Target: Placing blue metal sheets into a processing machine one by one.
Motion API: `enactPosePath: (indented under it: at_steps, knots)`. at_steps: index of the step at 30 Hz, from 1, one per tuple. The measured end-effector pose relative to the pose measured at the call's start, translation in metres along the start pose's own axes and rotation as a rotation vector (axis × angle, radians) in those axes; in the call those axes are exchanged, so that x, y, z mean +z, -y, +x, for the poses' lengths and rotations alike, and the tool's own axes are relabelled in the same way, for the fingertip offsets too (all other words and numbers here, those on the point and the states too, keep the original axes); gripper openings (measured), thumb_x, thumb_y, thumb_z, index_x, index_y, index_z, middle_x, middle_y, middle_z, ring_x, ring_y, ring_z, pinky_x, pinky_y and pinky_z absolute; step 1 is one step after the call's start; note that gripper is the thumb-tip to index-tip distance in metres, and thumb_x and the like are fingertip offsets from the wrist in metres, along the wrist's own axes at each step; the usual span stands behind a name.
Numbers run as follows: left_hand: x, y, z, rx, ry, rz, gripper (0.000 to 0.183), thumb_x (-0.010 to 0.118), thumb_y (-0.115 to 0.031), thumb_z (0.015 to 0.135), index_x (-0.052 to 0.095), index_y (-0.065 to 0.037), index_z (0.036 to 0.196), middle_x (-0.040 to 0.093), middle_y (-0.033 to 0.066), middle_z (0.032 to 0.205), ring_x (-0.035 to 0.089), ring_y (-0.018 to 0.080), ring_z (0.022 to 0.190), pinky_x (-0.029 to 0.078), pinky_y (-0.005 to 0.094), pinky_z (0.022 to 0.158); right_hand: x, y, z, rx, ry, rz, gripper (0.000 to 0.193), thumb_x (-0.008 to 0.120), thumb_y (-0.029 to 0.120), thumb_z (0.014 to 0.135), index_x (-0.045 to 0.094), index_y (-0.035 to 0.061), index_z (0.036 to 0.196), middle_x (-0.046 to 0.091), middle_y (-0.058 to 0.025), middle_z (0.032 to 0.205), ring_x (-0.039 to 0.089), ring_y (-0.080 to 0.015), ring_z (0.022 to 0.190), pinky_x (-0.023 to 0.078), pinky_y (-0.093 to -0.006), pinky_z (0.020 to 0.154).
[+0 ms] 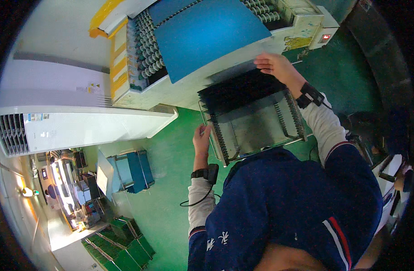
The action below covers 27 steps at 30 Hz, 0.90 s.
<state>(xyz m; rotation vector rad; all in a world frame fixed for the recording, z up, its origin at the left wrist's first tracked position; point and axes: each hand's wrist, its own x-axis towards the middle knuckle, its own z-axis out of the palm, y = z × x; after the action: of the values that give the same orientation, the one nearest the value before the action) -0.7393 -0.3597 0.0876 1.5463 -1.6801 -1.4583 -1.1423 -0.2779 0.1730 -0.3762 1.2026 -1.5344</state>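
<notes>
A metal rack (226, 159) with toothed side rails stands in front of me, and several dark thin panels (243, 91) sit upright in its far part. My right hand (277, 67) is over the far right corner of these panels, fingers stretched out to the left, holding nothing I can see. Beside the rack's left rail is my left hand (202, 135), with fingers loosely bent and thumb apart. Whether it touches the rail I cannot tell. Just beyond the rack, a large blue panel (211, 38) lies on the roller conveyor (150, 49).
A red-lit switch (325, 38) is on the conveyor's right end. A white air conditioner cabinet (94, 128) stands left. Further back left are a rack of blue panels (137, 171) and green racks (121, 244). Green floor (170, 180) shows between them.
</notes>
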Motion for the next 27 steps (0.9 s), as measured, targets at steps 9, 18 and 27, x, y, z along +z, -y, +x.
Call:
enactPosePath:
  at_steps: [9, 18, 27]
  knots:
    - [0.027, -0.01, 0.02, -0.021, 0.01, 0.028, 0.055, 0.063, -0.034, 0.082, 0.049, 0.002, 0.12, 0.059, 0.0128, 0.107, 0.056, 0.0182, 0.096, 0.044, 0.0292, 0.082, -0.102, -0.045, -0.057, -0.276, -0.564, -0.366, 0.037, 0.063, 0.034, 0.082, 0.06, 0.0035, 0.102, 0.062, -0.0048, 0.096, 0.055, -0.0119, 0.088, 0.042, -0.0257, 0.078]
    - [0.041, -0.002, 0.032, -0.05, 0.032, -0.028, 0.048, 0.061, -0.035, 0.083, 0.054, 0.002, 0.113, 0.059, 0.0104, 0.102, 0.054, 0.0165, 0.09, 0.043, 0.0281, 0.078, -0.085, -0.087, -0.081, -0.114, -0.444, -0.343, 0.039, 0.065, 0.03, 0.081, 0.06, -0.0005, 0.104, 0.062, -0.0058, 0.096, 0.055, -0.0121, 0.089, 0.042, -0.0254, 0.08]
    - [0.043, -0.005, 0.024, -0.073, -0.038, -0.006, 0.051, 0.065, -0.037, 0.081, 0.052, 0.002, 0.112, 0.056, 0.0046, 0.093, 0.051, 0.0138, 0.083, 0.042, 0.028, 0.073, -0.105, -0.09, -0.067, -0.02, -0.548, -0.299, 0.044, 0.059, 0.043, 0.083, 0.062, 0.0022, 0.099, 0.06, -0.0018, 0.083, 0.051, -0.0102, 0.081, 0.04, -0.0245, 0.074]
